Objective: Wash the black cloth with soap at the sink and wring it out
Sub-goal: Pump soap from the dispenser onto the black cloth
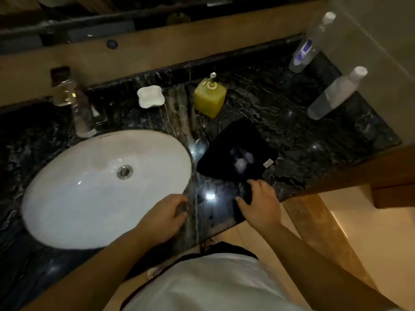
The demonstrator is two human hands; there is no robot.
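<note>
The black cloth (233, 151) lies flat on the dark marble counter, right of the white oval sink (74, 198), with a patch of white foam in its middle and a small tag at its right edge. My right hand (260, 203) rests at the cloth's near corner, fingers spread over the edge. My left hand (166, 214) lies at the sink's right rim, fingers loosely curled and holding nothing. A yellow soap dispenser (210, 97) with a pump stands behind the cloth. The chrome tap (78, 108) rises behind the sink.
A white soap dish (149, 96) sits beside the dispenser. Two clear bottles (314, 41) (336, 93) stand at the counter's right end by the wall. The counter (314, 135) ends at the right in a wooden edge; tan floor lies below it.
</note>
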